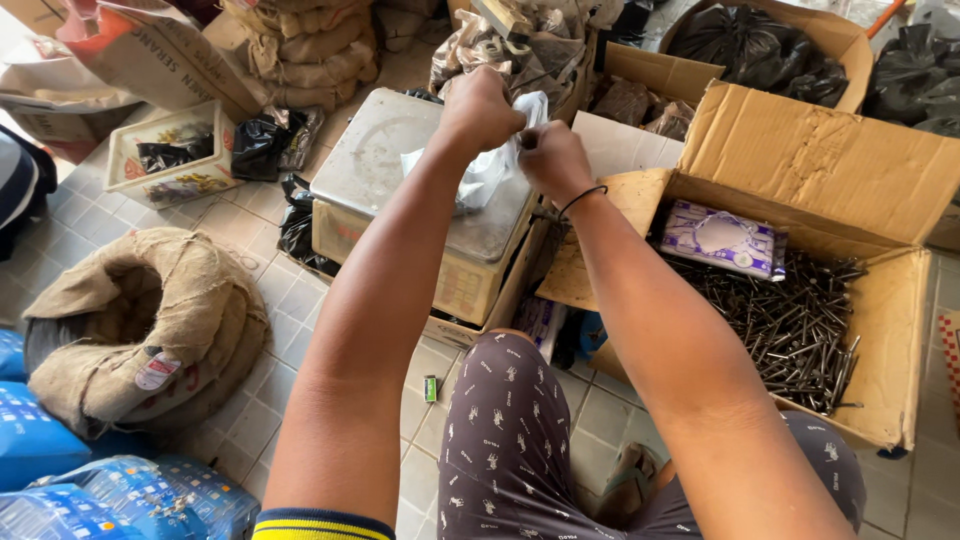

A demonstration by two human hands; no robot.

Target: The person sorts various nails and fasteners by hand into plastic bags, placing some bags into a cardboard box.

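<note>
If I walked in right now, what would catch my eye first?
Two bare arms stretch up the middle, the left hand and right hand gripping a white plastic bag over a metal weighing scale. At right, an open cardboard box holds a heap of dark nails with a small purple packet on top. At left, a rolled burlap sack sits on the tiled floor.

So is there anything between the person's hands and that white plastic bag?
Nothing visible. The left hand and right hand both already grip the white plastic bag at its top, above the weighing scale.
</note>
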